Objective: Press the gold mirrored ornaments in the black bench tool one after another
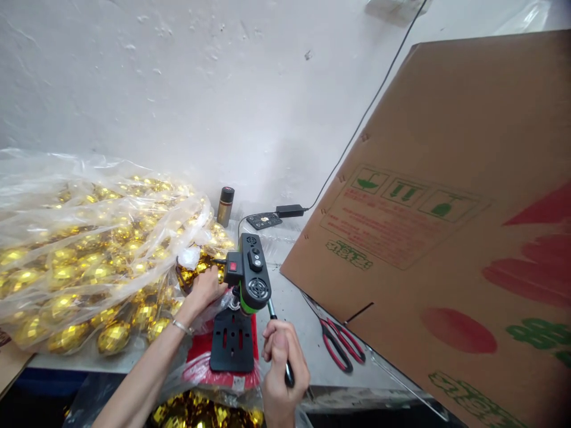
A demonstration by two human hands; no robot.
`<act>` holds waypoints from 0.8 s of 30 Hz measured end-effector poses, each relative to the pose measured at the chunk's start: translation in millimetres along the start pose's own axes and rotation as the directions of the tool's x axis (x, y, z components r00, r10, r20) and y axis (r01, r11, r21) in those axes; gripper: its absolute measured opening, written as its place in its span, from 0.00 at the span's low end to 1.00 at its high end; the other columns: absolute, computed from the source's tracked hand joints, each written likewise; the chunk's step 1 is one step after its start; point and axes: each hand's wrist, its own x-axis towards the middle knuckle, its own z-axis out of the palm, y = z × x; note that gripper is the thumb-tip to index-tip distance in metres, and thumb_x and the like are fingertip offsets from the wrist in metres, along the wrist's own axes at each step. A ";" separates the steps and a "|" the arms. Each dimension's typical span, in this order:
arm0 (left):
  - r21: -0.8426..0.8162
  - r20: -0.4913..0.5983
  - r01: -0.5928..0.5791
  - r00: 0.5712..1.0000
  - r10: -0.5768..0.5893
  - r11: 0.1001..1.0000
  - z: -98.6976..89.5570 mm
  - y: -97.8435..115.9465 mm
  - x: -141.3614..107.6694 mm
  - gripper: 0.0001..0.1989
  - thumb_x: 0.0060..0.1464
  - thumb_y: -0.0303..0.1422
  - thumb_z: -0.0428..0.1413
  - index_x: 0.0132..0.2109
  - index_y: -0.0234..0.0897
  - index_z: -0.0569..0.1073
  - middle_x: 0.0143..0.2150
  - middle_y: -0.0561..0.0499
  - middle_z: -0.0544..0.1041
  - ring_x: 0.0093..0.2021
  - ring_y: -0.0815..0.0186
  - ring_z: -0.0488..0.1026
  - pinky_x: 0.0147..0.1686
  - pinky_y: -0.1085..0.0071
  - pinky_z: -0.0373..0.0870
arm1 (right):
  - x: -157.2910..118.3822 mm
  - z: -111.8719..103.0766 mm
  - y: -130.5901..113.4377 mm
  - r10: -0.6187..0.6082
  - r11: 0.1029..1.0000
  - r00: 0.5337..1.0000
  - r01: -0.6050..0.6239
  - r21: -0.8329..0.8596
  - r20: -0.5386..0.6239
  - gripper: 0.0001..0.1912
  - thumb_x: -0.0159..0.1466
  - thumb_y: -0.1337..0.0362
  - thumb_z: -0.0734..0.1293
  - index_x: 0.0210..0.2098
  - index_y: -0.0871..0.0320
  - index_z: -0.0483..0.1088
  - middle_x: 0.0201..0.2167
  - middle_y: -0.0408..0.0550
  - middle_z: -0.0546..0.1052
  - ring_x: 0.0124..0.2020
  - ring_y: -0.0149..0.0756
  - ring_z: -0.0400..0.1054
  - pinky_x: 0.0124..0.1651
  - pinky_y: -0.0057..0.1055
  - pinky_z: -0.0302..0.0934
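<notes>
My left hand point(207, 289) reaches in beside the mouth of a clear plastic bag point(102, 279) full of shiny gold mirror-faceted balls point(113, 337). Its fingers are curled near the balls, and the fingertips are partly hidden. My right hand point(285, 359) is wrapped round the black handle of a metal rod point(272, 309), whose upper end passes behind a black device point(255, 270). This device has round vents and a small side box with a red switch point(232, 266). It stands on a slotted black base plate point(232, 342), over red plastic at the table's front edge.
A large cardboard box point(423, 208) leans in from the right. Red-and-black scissors point(341, 343) lie beside it. A spray can point(225, 206), a black power adapter point(289, 210) and a dark flat panel point(264, 220) are near the wall. More gold balls point(205, 410) sit below the table edge.
</notes>
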 end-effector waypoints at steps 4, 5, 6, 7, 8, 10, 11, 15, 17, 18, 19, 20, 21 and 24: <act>-0.364 -0.113 0.093 0.983 -0.143 0.927 -3.0 -17.1 -50.2 0.25 0.62 0.45 0.57 0.60 0.36 0.69 0.54 0.35 0.83 0.54 0.48 0.82 0.53 0.56 0.77 | 9.2 2.5 -9.5 0.045 0.999 0.999 -0.044 0.025 -0.022 0.22 0.78 0.67 0.60 0.26 0.54 0.63 0.24 0.40 0.64 0.27 0.30 0.64 0.30 0.27 0.59; -0.544 -0.112 0.112 0.973 -0.204 0.832 -0.4 -20.6 -64.7 0.28 0.61 0.48 0.58 0.61 0.36 0.68 0.54 0.35 0.84 0.54 0.48 0.83 0.53 0.55 0.78 | 12.3 3.4 -12.2 0.063 0.998 0.998 -0.062 0.030 -0.026 0.22 0.78 0.66 0.60 0.26 0.54 0.63 0.23 0.39 0.64 0.27 0.30 0.64 0.30 0.27 0.59; -0.700 -0.078 0.118 0.968 -0.240 0.704 3.8 -23.4 -79.0 0.30 0.61 0.51 0.59 0.62 0.37 0.68 0.54 0.36 0.84 0.53 0.49 0.83 0.52 0.54 0.79 | 15.4 4.2 -14.6 0.080 0.996 0.996 -0.079 0.032 -0.029 0.22 0.78 0.66 0.60 0.26 0.54 0.63 0.23 0.39 0.63 0.27 0.30 0.63 0.31 0.27 0.58; -0.806 -0.032 0.123 0.968 -0.250 0.579 9.4 -25.1 -92.2 0.32 0.60 0.54 0.58 0.63 0.38 0.67 0.54 0.37 0.84 0.53 0.49 0.84 0.52 0.54 0.80 | 18.4 4.9 -16.6 0.096 0.995 0.995 -0.095 0.032 -0.033 0.22 0.78 0.66 0.60 0.26 0.55 0.63 0.23 0.39 0.63 0.27 0.30 0.63 0.31 0.27 0.58; -0.860 0.008 0.127 0.971 -0.237 0.494 15.9 -25.9 -103.8 0.34 0.61 0.56 0.58 0.64 0.39 0.67 0.57 0.38 0.83 0.55 0.49 0.83 0.53 0.54 0.80 | 21.1 5.4 -18.2 0.107 0.994 0.994 -0.107 0.029 -0.035 0.22 0.78 0.65 0.60 0.25 0.55 0.63 0.23 0.39 0.63 0.27 0.29 0.62 0.30 0.27 0.58; -0.887 0.047 0.138 0.977 -0.209 0.441 30.9 -25.2 -119.6 0.35 0.61 0.59 0.58 0.65 0.39 0.69 0.62 0.38 0.81 0.60 0.49 0.81 0.57 0.55 0.79 | 25.5 6.1 -20.1 0.114 0.993 0.993 -0.113 0.018 -0.031 0.22 0.78 0.64 0.61 0.25 0.54 0.63 0.22 0.38 0.62 0.26 0.29 0.62 0.30 0.27 0.58; -0.877 0.042 0.134 0.978 -0.203 0.462 38.6 -24.1 -123.7 0.36 0.61 0.59 0.58 0.64 0.38 0.70 0.63 0.39 0.80 0.62 0.49 0.79 0.60 0.55 0.77 | 26.9 6.2 -20.5 0.113 0.994 0.993 -0.112 0.012 -0.026 0.22 0.78 0.64 0.61 0.25 0.54 0.63 0.22 0.38 0.62 0.26 0.29 0.62 0.30 0.27 0.58; -0.762 -0.077 0.062 0.980 -0.185 0.645 66.3 -20.0 -121.6 0.36 0.58 0.58 0.58 0.62 0.37 0.72 0.59 0.39 0.83 0.61 0.46 0.79 0.63 0.49 0.74 | 27.3 5.3 -19.6 0.094 0.996 0.996 -0.094 -0.006 -0.003 0.22 0.78 0.63 0.60 0.26 0.54 0.63 0.23 0.39 0.63 0.25 0.29 0.61 0.28 0.27 0.57; -0.677 -0.145 0.004 0.980 -0.139 0.736 76.7 -19.3 -117.8 0.33 0.59 0.55 0.58 0.62 0.38 0.72 0.60 0.39 0.83 0.61 0.45 0.80 0.63 0.45 0.74 | 25.6 4.3 -18.5 0.086 0.996 0.996 -0.086 -0.006 0.003 0.21 0.78 0.63 0.60 0.26 0.54 0.63 0.23 0.39 0.63 0.25 0.30 0.61 0.28 0.27 0.57; -0.634 -0.172 -0.028 0.979 -0.105 0.773 80.9 -19.3 -116.7 0.31 0.60 0.54 0.58 0.62 0.39 0.72 0.61 0.38 0.82 0.61 0.44 0.80 0.63 0.44 0.74 | 24.5 3.7 -18.0 0.082 0.997 0.997 -0.082 -0.002 0.004 0.21 0.78 0.64 0.60 0.26 0.54 0.63 0.23 0.39 0.63 0.26 0.30 0.62 0.28 0.27 0.57; -0.593 -0.198 -0.063 0.978 -0.069 0.802 84.4 -19.5 -116.2 0.30 0.60 0.52 0.59 0.62 0.39 0.73 0.61 0.37 0.82 0.62 0.44 0.79 0.63 0.42 0.74 | 23.5 3.1 -17.6 0.078 0.997 0.997 -0.078 0.004 0.004 0.21 0.78 0.64 0.60 0.27 0.54 0.63 0.23 0.39 0.63 0.26 0.30 0.62 0.29 0.26 0.58; -0.557 -0.220 -0.097 0.975 -0.034 0.825 87.5 -19.9 -116.4 0.29 0.60 0.51 0.60 0.62 0.40 0.73 0.62 0.37 0.81 0.62 0.43 0.79 0.63 0.41 0.74 | 22.6 2.5 -17.1 0.075 0.997 0.997 -0.075 0.011 0.006 0.21 0.78 0.65 0.60 0.26 0.54 0.63 0.23 0.39 0.63 0.27 0.30 0.63 0.29 0.26 0.58; -0.527 -0.238 -0.127 0.971 -0.003 0.840 90.1 -20.4 -117.1 0.29 0.60 0.50 0.60 0.62 0.39 0.73 0.62 0.36 0.81 0.63 0.43 0.79 0.63 0.41 0.73 | 21.8 1.9 -16.8 0.071 0.997 0.997 -0.071 0.016 0.004 0.21 0.78 0.65 0.60 0.26 0.54 0.63 0.23 0.39 0.63 0.27 0.30 0.64 0.30 0.26 0.59; -0.482 -0.259 -0.178 0.964 0.055 0.858 95.5 -22.3 -120.8 0.29 0.59 0.47 0.61 0.63 0.38 0.73 0.61 0.34 0.82 0.62 0.42 0.79 0.61 0.41 0.76 | 19.9 1.1 -15.5 0.065 0.998 0.998 -0.065 0.023 0.004 0.21 0.78 0.66 0.61 0.26 0.54 0.64 0.23 0.40 0.63 0.28 0.31 0.64 0.31 0.27 0.60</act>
